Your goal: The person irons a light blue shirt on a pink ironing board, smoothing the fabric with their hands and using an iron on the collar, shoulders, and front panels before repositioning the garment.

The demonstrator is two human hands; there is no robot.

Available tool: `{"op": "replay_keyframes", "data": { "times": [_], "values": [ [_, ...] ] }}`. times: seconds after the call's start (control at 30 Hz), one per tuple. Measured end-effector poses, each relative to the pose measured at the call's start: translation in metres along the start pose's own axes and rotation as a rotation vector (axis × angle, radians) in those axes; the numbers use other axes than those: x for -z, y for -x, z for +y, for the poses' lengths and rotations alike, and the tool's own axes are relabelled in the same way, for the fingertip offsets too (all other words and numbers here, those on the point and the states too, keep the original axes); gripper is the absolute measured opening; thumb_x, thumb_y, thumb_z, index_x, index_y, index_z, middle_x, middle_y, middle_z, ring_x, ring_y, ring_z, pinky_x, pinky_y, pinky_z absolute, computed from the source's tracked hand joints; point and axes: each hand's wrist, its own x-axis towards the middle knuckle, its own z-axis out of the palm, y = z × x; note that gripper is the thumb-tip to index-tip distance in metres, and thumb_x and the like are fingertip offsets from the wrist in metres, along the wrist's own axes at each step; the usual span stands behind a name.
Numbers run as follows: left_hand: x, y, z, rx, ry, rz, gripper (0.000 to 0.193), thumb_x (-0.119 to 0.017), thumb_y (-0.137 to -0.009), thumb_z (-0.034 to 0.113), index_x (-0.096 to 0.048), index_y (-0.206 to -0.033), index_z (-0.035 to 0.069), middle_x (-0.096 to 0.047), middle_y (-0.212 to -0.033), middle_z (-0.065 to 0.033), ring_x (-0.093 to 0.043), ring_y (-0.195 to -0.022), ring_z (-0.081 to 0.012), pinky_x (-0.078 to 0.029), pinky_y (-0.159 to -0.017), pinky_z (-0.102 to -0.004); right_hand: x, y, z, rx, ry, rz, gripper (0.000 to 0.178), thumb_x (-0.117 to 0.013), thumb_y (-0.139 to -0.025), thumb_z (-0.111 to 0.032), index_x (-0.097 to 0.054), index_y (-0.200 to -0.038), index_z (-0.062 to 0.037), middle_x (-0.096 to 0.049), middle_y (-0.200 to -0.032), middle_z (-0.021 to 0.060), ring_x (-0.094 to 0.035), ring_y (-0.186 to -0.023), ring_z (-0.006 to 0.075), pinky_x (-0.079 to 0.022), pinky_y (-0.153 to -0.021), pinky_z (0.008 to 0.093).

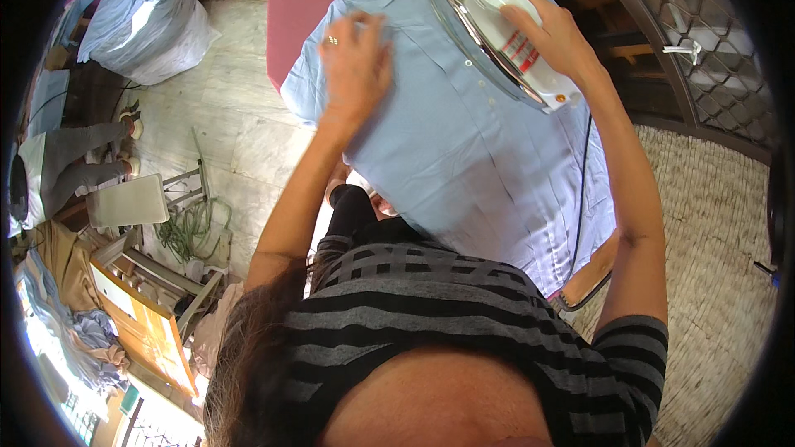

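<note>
Lying spread flat on the light-blue shirt (464, 141), the left hand (356, 66) could be burned if the tilted iron (505, 41), gripped by the right hand (556, 33), is swung left.

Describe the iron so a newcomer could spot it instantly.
Start at the pink ironing board with the light blue shirt spread over it. Near the shirt's collar end, the right hand grips a white iron, tilted to show its shiny metal soleplate, the only hard, reflective thing on the cloth.
</note>
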Motion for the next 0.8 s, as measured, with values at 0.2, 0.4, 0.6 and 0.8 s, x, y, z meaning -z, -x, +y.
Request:
{"op": "replay_keyframes", "data": {
  "times": [0.2, 0.4, 0.6, 0.8],
  "values": [
    [-0.008, -0.037, -0.061, 0.194, -0.11, -0.092, 0.028, -0.071, -0.085, 0.022, -0.065, -0.106, 0.004, -0.062, -0.106, -0.0134, -0.056, -0.102, -0.0335, -0.044, -0.089, -0.0453, 0.004, -0.013, 0.002, -0.005, -0.03, -0.042, 0.049, -0.056, -0.095, -0.049, -0.065, -0.098, -0.0009, -0.066, -0.077, 0.019, -0.063, -0.067, 0.0271, -0.05, -0.066, 0.0383],
    [-0.008, -0.064, -0.077, 0.188, 0.165, -0.18, 0.026, -0.072, -0.085, 0.022, -0.065, -0.096, 0.0, -0.065, -0.089, -0.0144, -0.062, -0.085, -0.0309, -0.049, -0.077, -0.0398, 0.005, -0.006, 0.001, 0.046, -0.039, -0.038, 0.049, -0.056, -0.096, -0.048, -0.065, -0.099, -0.0003, -0.065, -0.075, 0.0198, -0.063, -0.064, 0.0264, -0.049, -0.064, 0.039],
    [-0.002, -0.065, -0.073, 0.223, 0.085, -0.277, 0.038, -0.077, -0.08, 0.025, -0.065, -0.106, 0.0, -0.068, -0.099, -0.0148, -0.064, -0.089, -0.0288, -0.05, -0.079, -0.0379, 0.006, -0.023, 0.007, -0.014, -0.034, -0.056, 0.051, -0.057, -0.095, -0.05, -0.065, -0.1, 0.0, -0.067, -0.079, 0.0208, -0.065, -0.068, 0.0288, -0.05, -0.066, 0.0385],
    [0.006, -0.062, -0.091, 0.318, 0.148, -0.371, 0.04, -0.08, -0.074, 0.025, -0.067, -0.103, 0.001, -0.07, -0.094, -0.0124, -0.065, -0.086, -0.0223, -0.05, -0.078, -0.0344, 0.0, -0.031, 0.002, 0.027, -0.011, -0.012, 0.048, -0.055, -0.097, -0.047, -0.063, -0.1, 0.0004, -0.063, -0.074, 0.0138, -0.06, -0.067, 0.0199, -0.049, -0.066, 0.0343]
  ]
}}
